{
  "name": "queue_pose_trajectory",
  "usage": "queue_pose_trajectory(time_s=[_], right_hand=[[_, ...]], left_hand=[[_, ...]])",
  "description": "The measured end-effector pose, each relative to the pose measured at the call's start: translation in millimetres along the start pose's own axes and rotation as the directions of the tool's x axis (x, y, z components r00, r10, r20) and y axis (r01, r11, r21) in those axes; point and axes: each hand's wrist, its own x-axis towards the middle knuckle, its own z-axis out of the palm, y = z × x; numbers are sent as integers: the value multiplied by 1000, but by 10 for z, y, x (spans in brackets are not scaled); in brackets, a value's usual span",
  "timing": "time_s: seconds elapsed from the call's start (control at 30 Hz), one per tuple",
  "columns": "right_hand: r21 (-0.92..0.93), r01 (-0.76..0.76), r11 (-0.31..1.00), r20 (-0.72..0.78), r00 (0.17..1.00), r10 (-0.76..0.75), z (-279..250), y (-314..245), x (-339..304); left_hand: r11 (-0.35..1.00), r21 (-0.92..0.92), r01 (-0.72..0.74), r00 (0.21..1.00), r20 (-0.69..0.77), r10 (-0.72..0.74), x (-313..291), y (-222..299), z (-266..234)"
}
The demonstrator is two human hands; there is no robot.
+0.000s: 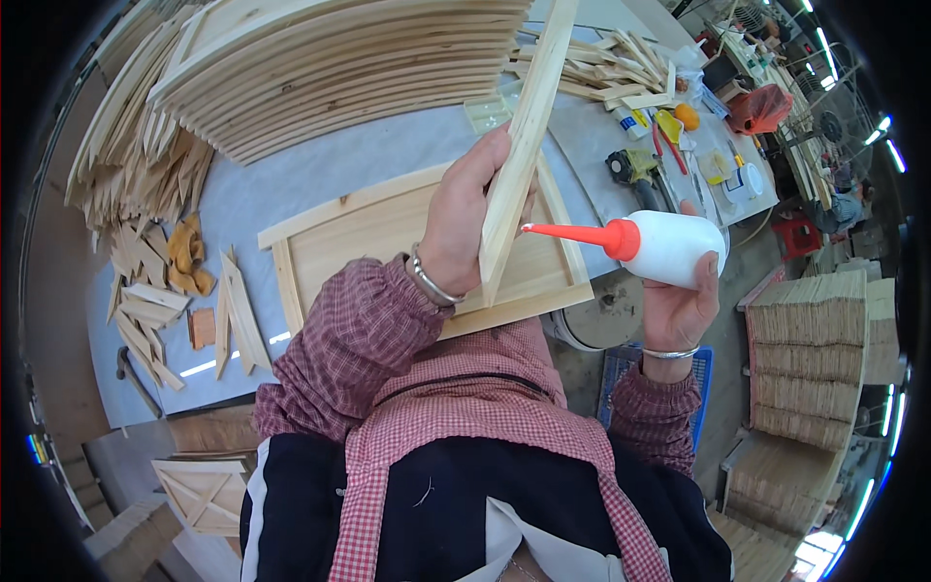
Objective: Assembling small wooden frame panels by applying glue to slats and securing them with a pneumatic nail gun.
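Observation:
My left hand (464, 218) is closed round a long pale wooden strip (527, 126), which it holds up at a slant above the table. One end of the strip is cut to a point. In my right hand (684, 306) is a white squeeze bottle (677, 250) with a long red nozzle, tipped sideways. The nozzle's tip, with a bit of white on it, is close to the strip; whether they touch I cannot tell. Beneath my left hand lies a framed wooden panel (378, 233), partly covered by that hand and sleeve.
Stacked panels (339, 78) rise at the back left, beside piled strips (145, 145). Offcuts (145, 291), a yellow-brown cloth (189, 257) and a hammer (136, 378) lie at left. Tools including red-handled pliers (669, 145) lie at right. A bucket (606, 310) stands below the table edge.

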Motion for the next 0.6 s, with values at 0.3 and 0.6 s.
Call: queue_pose_trajectory(time_s=[0.3,0.6], right_hand=[[-62,35,997,4,999,-35,-74,62,-123],[-111,48,993,33,998,-44,-67,43,-120]], left_hand=[[987,-162,-16,999,44,24,-26,15,49],[992,-121,-29,997,71,37,-9,7,23]])
